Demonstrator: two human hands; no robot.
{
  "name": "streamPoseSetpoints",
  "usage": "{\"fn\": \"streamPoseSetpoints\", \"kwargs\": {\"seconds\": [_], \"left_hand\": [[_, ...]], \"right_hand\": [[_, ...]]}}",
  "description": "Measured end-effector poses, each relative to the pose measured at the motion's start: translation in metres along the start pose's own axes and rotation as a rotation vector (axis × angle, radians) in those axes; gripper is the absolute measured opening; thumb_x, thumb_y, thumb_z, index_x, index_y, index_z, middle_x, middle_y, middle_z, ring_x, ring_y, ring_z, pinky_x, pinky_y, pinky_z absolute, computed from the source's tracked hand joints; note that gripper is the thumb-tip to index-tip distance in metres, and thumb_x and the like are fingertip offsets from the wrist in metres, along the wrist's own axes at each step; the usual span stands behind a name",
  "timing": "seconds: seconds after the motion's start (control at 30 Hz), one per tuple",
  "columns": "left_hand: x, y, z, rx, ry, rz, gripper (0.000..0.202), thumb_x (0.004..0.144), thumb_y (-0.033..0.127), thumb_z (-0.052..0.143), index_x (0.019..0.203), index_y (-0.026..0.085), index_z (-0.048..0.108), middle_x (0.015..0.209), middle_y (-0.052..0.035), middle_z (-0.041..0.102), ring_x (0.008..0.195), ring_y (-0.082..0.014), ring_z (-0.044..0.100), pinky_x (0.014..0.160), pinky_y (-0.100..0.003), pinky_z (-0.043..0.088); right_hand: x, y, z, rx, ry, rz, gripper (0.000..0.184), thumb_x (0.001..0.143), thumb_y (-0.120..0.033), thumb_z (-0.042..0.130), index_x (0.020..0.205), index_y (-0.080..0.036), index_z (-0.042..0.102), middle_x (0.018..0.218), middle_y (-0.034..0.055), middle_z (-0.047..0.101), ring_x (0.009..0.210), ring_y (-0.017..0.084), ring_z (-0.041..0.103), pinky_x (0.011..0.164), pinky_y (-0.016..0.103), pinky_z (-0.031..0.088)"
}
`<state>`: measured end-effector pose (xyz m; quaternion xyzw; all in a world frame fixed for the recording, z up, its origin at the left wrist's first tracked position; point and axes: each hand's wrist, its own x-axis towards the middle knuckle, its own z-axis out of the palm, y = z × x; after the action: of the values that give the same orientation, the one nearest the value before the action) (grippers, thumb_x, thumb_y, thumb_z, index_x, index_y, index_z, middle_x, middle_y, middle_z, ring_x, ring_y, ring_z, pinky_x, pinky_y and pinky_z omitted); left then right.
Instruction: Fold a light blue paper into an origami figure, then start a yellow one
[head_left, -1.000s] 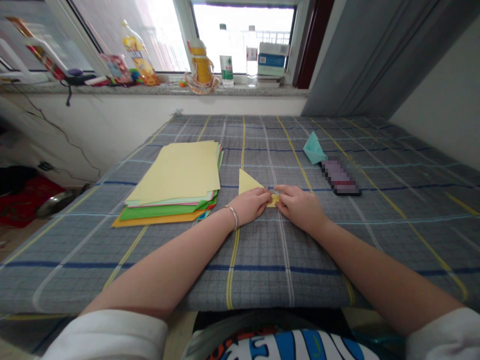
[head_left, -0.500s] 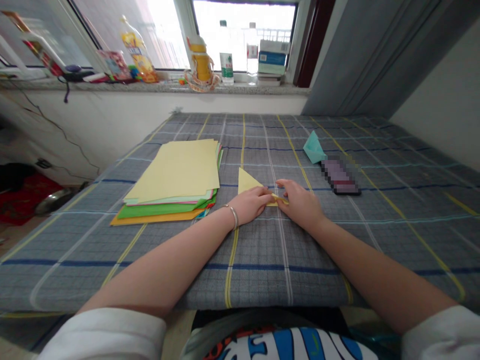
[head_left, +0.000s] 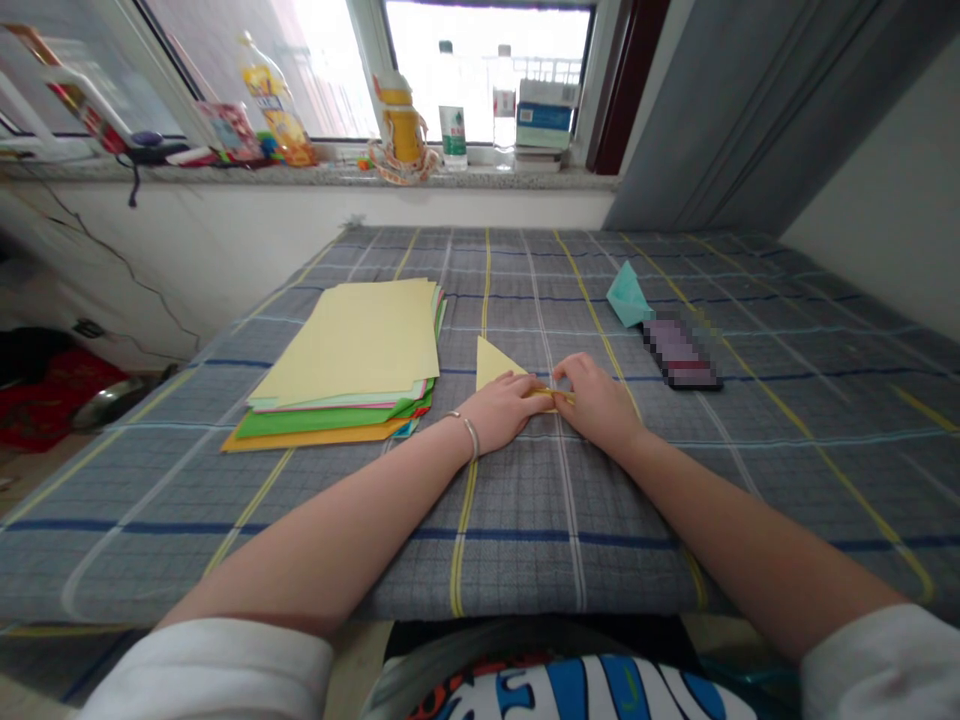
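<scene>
Folded yellow paper [head_left: 495,365] lies flat on a plaid cloth [head_left: 570,560], a triangle with its point away from the person and a narrow folded strip running toward the right. Nearest the camera, a patterned blue-and-white shirt [head_left: 577,690] shows at the bottom edge, and white sleeves [head_left: 210,670] end at the forearms, which reach forward across the cloth. The left hand [head_left: 499,410], with a silver bangle [head_left: 469,435] on its wrist, lies over the near left part of the paper. The right hand [head_left: 596,400] is at the paper's right end, its fingertips [head_left: 562,368] on the strip. The hands are close together, nearly meeting at the fold, with both on the paper; whether either one pinches it cannot be told from this view. Just left of the left hand sits a stack of colored paper sheets [head_left: 345,360], pale yellow on top with pink, green and orange edges beneath. To the right, well beyond the right hand, a folded teal paper piece [head_left: 626,295] lies beside a blurred dark oblong object [head_left: 679,350]. Farthest off, a stone windowsill [head_left: 322,175] holds two clear water bottles [head_left: 452,110], a yellow bottle [head_left: 403,125] and a blue-and-white box [head_left: 544,115].
</scene>
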<state>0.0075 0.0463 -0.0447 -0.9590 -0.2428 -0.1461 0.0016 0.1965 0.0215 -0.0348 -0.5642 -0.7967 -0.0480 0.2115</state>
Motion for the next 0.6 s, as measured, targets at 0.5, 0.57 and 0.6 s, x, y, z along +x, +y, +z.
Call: {"fn": "streamPoseSetpoints", "kwargs": {"seconds": [0.5,0.57,0.6], "left_hand": [[0.002,0.002,0.0,0.056,-0.015,-0.043,0.034,0.09,0.016,0.043,0.121,0.019,0.058,0.117,-0.0105,0.056,0.111,-0.0233,0.051,0.1,-0.041,0.04],[0.002,0.001,0.0,0.061,-0.019,-0.038,0.033,0.09,0.017,0.043,0.119,0.019,0.059,0.118,-0.0109,0.056,0.114,-0.0242,0.05,0.1,-0.042,0.039],[0.001,0.001,0.0,0.061,-0.021,-0.035,0.033,0.09,0.017,0.043,0.118,0.019,0.059,0.119,-0.011,0.056,0.115,-0.0245,0.05,0.1,-0.043,0.039]], "right_hand": [[-0.007,0.026,0.023,0.128,-0.021,0.0,0.037,0.068,-0.016,0.049,0.105,-0.02,0.051,0.121,0.0139,0.056,0.119,0.03,0.047,0.101,0.051,0.036],[-0.01,0.028,0.024,0.097,-0.049,0.027,0.041,0.068,-0.015,0.048,0.108,-0.021,0.05,0.126,0.0137,0.054,0.124,0.031,0.043,0.104,0.057,0.03],[-0.011,0.029,0.023,0.083,-0.064,0.046,0.042,0.068,-0.014,0.048,0.109,-0.021,0.05,0.129,0.0133,0.053,0.126,0.032,0.042,0.105,0.06,0.027]]}}
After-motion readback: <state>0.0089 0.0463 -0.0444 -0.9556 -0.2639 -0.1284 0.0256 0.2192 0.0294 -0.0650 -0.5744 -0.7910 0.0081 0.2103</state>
